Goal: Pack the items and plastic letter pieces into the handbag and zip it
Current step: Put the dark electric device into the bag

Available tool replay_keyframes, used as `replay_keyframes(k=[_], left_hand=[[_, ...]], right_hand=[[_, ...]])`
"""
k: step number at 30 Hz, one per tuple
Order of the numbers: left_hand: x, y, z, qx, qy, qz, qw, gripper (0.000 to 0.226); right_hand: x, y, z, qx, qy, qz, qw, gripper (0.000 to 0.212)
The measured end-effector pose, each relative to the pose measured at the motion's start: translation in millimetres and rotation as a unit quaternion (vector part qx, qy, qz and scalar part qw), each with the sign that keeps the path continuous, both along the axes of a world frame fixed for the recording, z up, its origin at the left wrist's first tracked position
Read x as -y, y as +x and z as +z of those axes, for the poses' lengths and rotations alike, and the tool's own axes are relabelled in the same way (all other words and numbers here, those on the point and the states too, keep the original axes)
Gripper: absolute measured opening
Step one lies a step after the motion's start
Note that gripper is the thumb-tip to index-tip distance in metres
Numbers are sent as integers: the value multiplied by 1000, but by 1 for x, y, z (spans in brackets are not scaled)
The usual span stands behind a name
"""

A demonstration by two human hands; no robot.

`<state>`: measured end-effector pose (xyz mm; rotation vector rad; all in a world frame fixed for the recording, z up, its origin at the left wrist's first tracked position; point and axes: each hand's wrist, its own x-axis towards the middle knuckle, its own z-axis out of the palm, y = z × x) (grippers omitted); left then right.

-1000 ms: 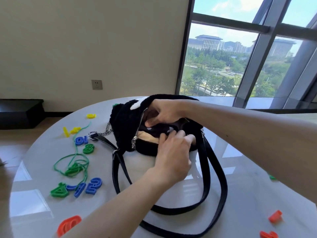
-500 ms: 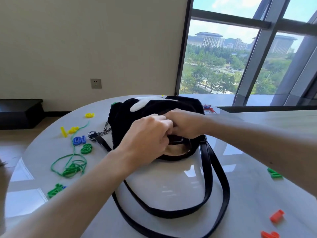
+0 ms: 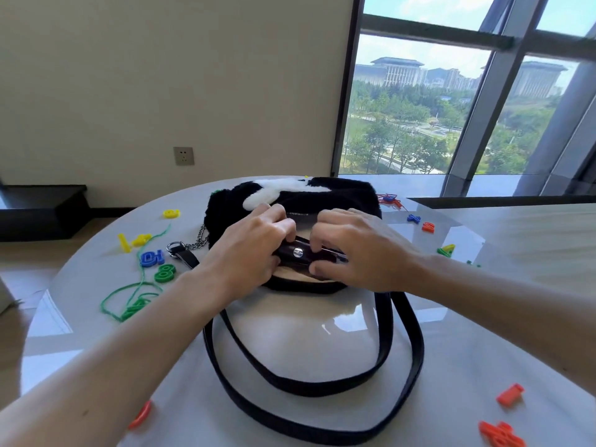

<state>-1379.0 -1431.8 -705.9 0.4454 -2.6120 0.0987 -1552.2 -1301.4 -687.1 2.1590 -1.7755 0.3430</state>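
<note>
Handbag (image 3: pixel 342 195): head view; black fluffy bag with a white patch on top, lying at the middle of the round white table (image 3: pixel 322 333), mouth toward the camera and partly open, pale lining showing.
Left hand (image 3: pixel 248 253): fingers curled over the left side of the bag's mouth, pinching a glossy black item (image 3: pixel 298 252) with a round silver stud.
Right hand (image 3: pixel 358 250): fingers bent and closed on the right part of the same black item, thumb beneath it.
Strap (image 3: pixel 322 388): black, looped on the table in front of the bag; chain (image 3: pixel 198 241) at the bag's left end.
Plastic pieces, left: yellow pieces (image 3: pixel 134 241), blue piece (image 3: pixel 152 258), green piece (image 3: pixel 165 273), green string (image 3: pixel 129 298).
Plastic pieces, right: orange pieces (image 3: pixel 501 433) near the table edge; blue and orange pieces (image 3: pixel 421 222) beside the bag.
</note>
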Motion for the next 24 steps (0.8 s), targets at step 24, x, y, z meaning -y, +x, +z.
replay_keyframes(k=[24], left_hand=[[-13, -29, -11, -12, -87, 79, 993, 41]], right_hand=[[-24, 8, -29, -94, 79, -32, 992, 27]])
